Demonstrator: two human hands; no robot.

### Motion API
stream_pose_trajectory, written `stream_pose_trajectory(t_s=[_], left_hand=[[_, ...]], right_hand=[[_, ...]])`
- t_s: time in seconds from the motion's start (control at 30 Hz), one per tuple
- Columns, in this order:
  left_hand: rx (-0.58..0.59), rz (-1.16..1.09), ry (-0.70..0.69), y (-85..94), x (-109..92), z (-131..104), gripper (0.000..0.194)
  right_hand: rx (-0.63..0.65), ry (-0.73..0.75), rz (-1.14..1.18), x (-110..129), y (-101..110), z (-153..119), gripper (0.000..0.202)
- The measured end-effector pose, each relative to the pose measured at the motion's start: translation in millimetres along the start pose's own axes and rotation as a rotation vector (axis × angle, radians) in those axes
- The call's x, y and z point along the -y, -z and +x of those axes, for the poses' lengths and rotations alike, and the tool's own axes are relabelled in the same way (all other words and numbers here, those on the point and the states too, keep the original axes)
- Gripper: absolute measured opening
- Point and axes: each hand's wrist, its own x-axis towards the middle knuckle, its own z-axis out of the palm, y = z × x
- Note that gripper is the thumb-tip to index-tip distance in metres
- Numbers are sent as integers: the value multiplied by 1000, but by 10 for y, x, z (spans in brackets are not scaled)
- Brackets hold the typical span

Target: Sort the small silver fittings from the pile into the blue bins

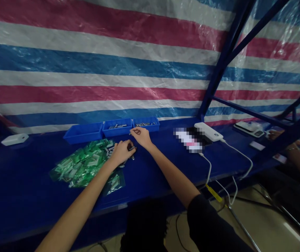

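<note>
A blue counter (150, 178) is carrying a heap of green-tinted bags (87, 162), with three blue bins (117, 132) standing along the back. The right hand (142, 137) is reaching close before the bins, grip pressing together; I can't tell what it's holding. Beside the heap, the left hand's (121, 153) grip is pinching a small metal piece (132, 148) at its fingertips.

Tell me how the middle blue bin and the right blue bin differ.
The middle bin holds longer, slim silvery pieces; the right bin holds small, short bits. The middle bin's contents look sparser, while the right bin's look more thickly spread. The right hand hides part of the right bin's front; the middle bin's front shows almost fully. Both are blue and open-topped.
</note>
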Motion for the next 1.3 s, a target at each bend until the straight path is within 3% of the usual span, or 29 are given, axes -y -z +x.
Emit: stream_pose_trajectory(t_s=[0.17, 0.33, 0.53, 0.63, 0.73, 0.83, 0.93, 1.07, 1.2, 1.3], left_hand=[[-51, -84, 17, 18, 14, 12, 25], [-158, -2, -2, 32, 10, -7, 22], [-95, 85, -36, -2, 13, -28, 20], [-87, 87, -45, -12, 6, -49, 22], [-118, 73, -49, -7, 1, -63, 23], [-182, 34, -2, 12, 28, -47, 22], [-297, -163, 76, 38, 103, -2, 20], [-492, -592, 152, 55, 208, 73, 25], [-539, -892, 177, 30, 236, 128, 32], [-547, -982, 201, 10, 224, 142, 35]], right_hand=[[16, 4, -4, -59, -1, 16, 15], [3, -9, -55, -72, 43, 15, 15], [-22, -74, -138, -23, 103, 9, 15], [3, -74, 24, 69, 78, 27, 21], [90, -32, 296, 164, 25, 40, 41], [133, 32, 331, 180, -12, 28, 41], [142, 32, 252, 127, -19, -3, 30], [231, -123, 212, 83, -37, -63, 27], [341, -156, 305, 105, -105, -119, 27], [331, -107, 367, 129, -127, -124, 25]])
